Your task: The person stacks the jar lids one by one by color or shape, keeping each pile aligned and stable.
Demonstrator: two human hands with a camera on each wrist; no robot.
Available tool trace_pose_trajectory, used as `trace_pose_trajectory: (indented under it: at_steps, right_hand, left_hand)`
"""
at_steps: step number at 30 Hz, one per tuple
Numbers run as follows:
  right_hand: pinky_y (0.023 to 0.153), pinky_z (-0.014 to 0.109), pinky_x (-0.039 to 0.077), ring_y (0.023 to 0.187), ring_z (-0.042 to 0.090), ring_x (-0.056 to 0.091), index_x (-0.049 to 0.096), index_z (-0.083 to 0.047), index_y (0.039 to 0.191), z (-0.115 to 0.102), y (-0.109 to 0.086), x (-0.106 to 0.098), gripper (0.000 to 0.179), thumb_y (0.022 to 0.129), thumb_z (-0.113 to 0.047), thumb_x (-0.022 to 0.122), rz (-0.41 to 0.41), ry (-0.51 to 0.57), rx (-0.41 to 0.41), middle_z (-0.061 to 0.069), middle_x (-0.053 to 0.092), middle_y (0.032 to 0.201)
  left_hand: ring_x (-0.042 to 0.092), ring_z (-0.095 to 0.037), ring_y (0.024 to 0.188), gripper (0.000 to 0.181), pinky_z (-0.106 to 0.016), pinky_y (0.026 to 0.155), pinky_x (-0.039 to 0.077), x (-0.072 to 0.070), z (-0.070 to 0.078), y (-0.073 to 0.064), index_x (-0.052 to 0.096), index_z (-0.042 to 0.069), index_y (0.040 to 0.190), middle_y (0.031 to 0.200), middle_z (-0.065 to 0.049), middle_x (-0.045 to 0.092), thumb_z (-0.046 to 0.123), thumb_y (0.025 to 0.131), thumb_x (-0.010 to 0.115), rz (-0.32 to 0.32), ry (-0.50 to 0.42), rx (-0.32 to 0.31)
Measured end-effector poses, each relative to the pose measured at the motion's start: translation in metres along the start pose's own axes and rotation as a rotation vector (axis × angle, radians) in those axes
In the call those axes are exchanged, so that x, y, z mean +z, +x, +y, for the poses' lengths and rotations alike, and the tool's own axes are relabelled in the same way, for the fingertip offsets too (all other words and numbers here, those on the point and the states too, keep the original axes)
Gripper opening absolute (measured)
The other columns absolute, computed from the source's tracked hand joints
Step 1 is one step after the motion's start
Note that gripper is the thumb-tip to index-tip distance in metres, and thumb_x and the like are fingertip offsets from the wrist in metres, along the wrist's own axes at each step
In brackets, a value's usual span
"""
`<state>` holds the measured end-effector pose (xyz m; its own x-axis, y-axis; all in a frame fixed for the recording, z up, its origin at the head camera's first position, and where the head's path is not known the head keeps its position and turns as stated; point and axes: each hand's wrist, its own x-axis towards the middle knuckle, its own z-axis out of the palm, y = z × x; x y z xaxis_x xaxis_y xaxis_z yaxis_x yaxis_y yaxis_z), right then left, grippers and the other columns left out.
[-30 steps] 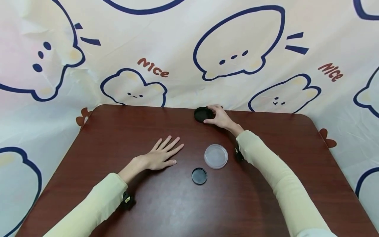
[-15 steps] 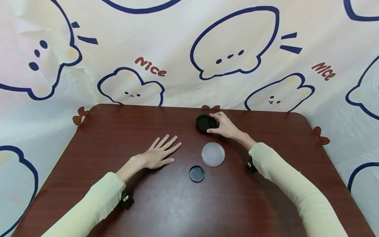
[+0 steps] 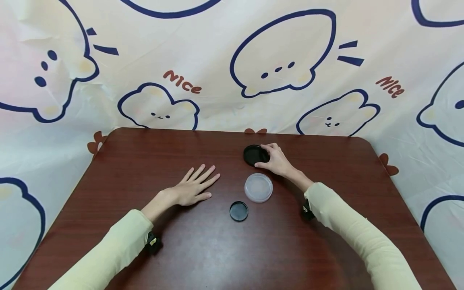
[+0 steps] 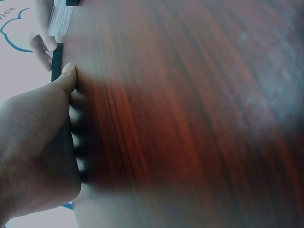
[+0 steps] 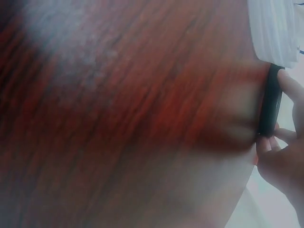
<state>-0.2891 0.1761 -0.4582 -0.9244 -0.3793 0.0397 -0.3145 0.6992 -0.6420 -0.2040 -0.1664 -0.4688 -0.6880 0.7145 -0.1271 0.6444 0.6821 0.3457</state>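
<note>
The tabletop (image 3: 297, 257) looks to me like polished wood or a wood-grain laminate, smooth and glossy enough to throw back a pale sheen. On it, the wide black disc (image 3: 251, 155) and the small dark disc (image 3: 239, 212) both pass for smooth plastic, while the round container (image 3: 258, 188) is cloudy, see-through plastic with ridged sides. The sleeves (image 3: 105, 251) are soft matt cloth, and the printed backdrop (image 3: 214, 44) seems a thin, lightly creased sheet with a faint shine.

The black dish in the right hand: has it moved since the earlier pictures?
Yes: in the head view, the black dish has moved away from the table's far edge, toward the clear dish.
</note>
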Motion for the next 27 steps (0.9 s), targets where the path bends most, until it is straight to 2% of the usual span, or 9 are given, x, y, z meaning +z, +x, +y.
trace_pose_trajectory:
  at_steps: [5,9,15,21,24,27]
  right_hand:
    - [0.094,0.048,0.042,0.113,0.037,0.046,0.040,0.001,0.145,0.001,0.000,0.000,0.079,0.083,-0.029,0.078,0.000,0.002,-0.012,0.024,0.037,0.136]
    - [0.095,0.049,0.042,0.115,0.039,0.047,0.038,0.002,0.146,0.003,-0.001,-0.001,0.079,0.084,-0.029,0.077,0.016,0.051,0.001,0.026,0.036,0.135]
    - [0.097,0.047,0.043,0.114,0.038,0.051,0.042,0.003,0.143,0.002,-0.015,-0.006,0.071,0.086,-0.023,0.075,0.079,0.128,0.013,0.024,0.041,0.131]
    - [0.087,0.040,0.050,0.098,0.028,0.061,0.062,0.002,0.125,-0.029,-0.055,-0.008,0.044,0.085,-0.012,0.075,0.186,0.228,-0.094,0.015,0.058,0.111]
    - [0.079,0.035,0.052,0.088,0.020,0.062,0.066,0.000,0.117,-0.053,-0.082,0.005,0.036,0.083,-0.008,0.077,0.179,0.246,-0.156,0.011,0.061,0.103]
    - [0.075,0.030,0.053,0.084,0.017,0.062,0.068,0.000,0.115,-0.074,-0.109,0.022,0.035,0.082,-0.006,0.078,0.139,0.246,-0.196,0.010,0.061,0.100]
  left_hand:
    - [-0.006,-0.038,0.145,0.063,-0.060,0.110,-0.002,0.000,-0.001,0.001,0.016,0.019,0.157,0.162,-0.010,-0.001,0.042,0.103,0.040,0.000,0.014,-0.007]
    - [-0.005,-0.039,0.145,0.062,-0.060,0.110,-0.001,-0.001,0.001,0.001,0.017,0.017,0.156,0.161,-0.011,0.000,0.040,0.104,0.040,0.004,0.021,-0.004]
    - [-0.003,-0.042,0.144,0.062,-0.063,0.108,0.000,0.000,0.004,-0.001,0.020,0.013,0.155,0.161,-0.015,0.003,0.038,0.103,0.043,0.016,-0.008,0.022]
    - [-0.006,-0.037,0.145,0.062,-0.060,0.110,0.000,0.008,-0.005,0.002,0.016,0.018,0.157,0.162,-0.010,-0.001,0.043,0.104,0.038,0.020,0.029,0.015]
    - [-0.007,-0.037,0.145,0.063,-0.060,0.110,-0.001,0.009,-0.006,0.003,0.015,0.019,0.157,0.162,-0.010,-0.002,0.044,0.104,0.037,0.018,0.021,0.016]
    - [-0.006,-0.037,0.145,0.062,-0.061,0.109,-0.001,0.007,-0.005,0.003,0.016,0.019,0.157,0.162,-0.010,-0.001,0.043,0.104,0.038,0.025,0.012,0.017]
